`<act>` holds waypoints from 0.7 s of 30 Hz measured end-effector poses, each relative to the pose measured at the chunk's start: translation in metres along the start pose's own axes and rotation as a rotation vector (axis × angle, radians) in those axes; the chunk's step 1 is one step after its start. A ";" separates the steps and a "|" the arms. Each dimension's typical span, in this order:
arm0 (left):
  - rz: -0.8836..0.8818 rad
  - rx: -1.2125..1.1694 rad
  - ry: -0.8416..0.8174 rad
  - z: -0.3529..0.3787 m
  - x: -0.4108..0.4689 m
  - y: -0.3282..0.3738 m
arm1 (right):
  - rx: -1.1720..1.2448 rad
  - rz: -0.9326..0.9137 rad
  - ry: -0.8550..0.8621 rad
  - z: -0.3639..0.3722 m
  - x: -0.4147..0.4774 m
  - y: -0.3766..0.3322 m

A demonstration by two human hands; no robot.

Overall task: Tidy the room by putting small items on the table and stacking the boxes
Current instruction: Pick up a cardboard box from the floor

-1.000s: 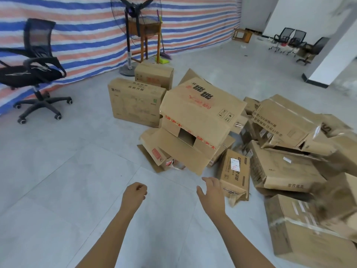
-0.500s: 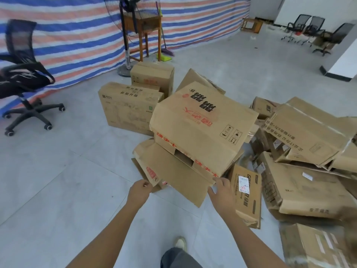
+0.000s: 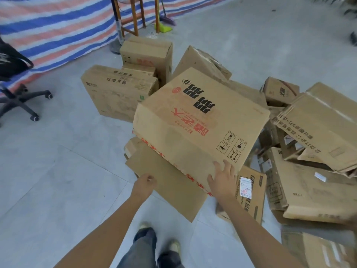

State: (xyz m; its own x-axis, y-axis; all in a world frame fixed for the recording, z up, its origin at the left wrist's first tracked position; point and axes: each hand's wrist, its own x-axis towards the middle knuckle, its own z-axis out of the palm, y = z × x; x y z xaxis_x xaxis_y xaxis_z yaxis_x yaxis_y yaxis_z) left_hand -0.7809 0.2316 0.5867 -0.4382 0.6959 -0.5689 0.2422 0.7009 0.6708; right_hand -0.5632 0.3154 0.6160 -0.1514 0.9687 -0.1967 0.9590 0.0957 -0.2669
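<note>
A large cardboard box (image 3: 193, 122) with red and black print lies tilted on top of a heap of boxes. Its open flap (image 3: 173, 192) hangs down toward me. My left hand (image 3: 144, 183) is at the flap's left edge with its fingers curled round that edge. My right hand (image 3: 222, 179) lies flat on the box's near right corner, fingers spread. Under that corner sits a narrow box with a white label (image 3: 249, 194).
A wide flat box (image 3: 116, 93) and a taller box (image 3: 148, 53) stand behind on the left. More crumpled boxes (image 3: 318, 128) pile up on the right. An office chair (image 3: 17, 89) stands at far left, before a striped tarp wall (image 3: 58, 26). My feet (image 3: 173, 246) are on grey tiles.
I have stepped closer to the heap. Both hands went forward: the left one to the flap's edge, the right one up onto the big box's corner.
</note>
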 end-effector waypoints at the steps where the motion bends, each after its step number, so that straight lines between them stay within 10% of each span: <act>1: -0.015 -0.004 -0.012 0.000 0.011 0.005 | -0.014 0.000 -0.004 0.000 0.010 -0.001; 21: -0.575 -0.910 -0.073 0.037 0.173 0.038 | -0.064 0.047 0.031 0.028 0.084 0.034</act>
State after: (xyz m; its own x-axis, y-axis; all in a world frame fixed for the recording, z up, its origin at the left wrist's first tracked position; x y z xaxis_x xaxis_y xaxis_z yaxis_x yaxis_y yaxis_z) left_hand -0.8153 0.3842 0.4956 -0.2213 0.3279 -0.9184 -0.7312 0.5674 0.3787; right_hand -0.5505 0.3935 0.5636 -0.0990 0.9790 -0.1784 0.9785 0.0631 -0.1966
